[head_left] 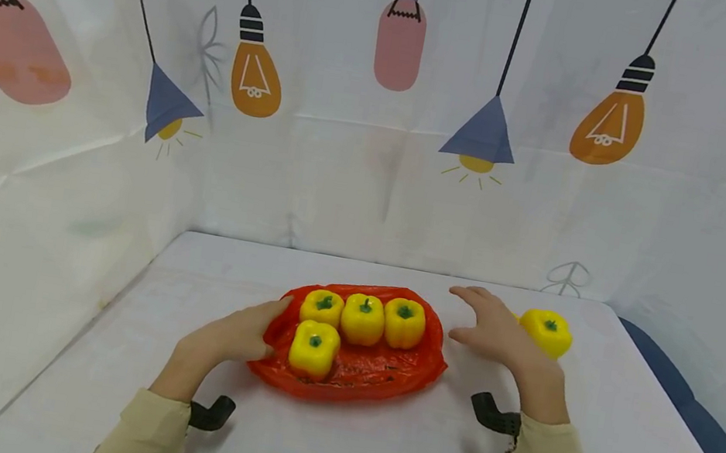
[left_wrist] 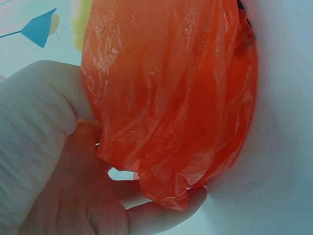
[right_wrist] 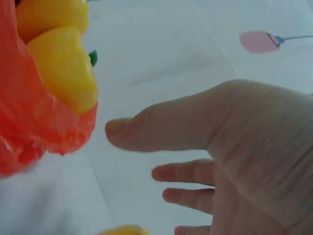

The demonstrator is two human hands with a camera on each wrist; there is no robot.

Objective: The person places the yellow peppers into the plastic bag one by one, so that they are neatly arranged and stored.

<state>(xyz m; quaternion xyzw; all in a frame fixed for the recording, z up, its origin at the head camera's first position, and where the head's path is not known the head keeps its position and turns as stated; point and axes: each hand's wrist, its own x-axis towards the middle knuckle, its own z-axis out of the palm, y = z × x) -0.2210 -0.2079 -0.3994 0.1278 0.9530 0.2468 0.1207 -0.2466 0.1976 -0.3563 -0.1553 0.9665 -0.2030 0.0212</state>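
Observation:
A shallow oval tray wrapped in red plastic (head_left: 376,373) lies on the white table and bears several yellow bell peppers (head_left: 363,320) with green stems. My left hand (head_left: 242,330) holds its left end, thumb at the rim and fingers at the underside; the crinkled red plastic (left_wrist: 171,98) fills much of the left wrist view. To the right of the tray, apart from it, my right hand (head_left: 495,328) is spread with nothing in its grasp. Another yellow bell pepper (head_left: 546,332) sits just beyond that hand, with a bit of yellow beside it partly hidden.
A white sheet with printed lamps and bulbs (head_left: 257,77) hangs behind the table (head_left: 330,449) and along its left side. Something dark blue (head_left: 694,417) borders the right table edge. Black wrist mounts (head_left: 211,414) stick out from both sleeves.

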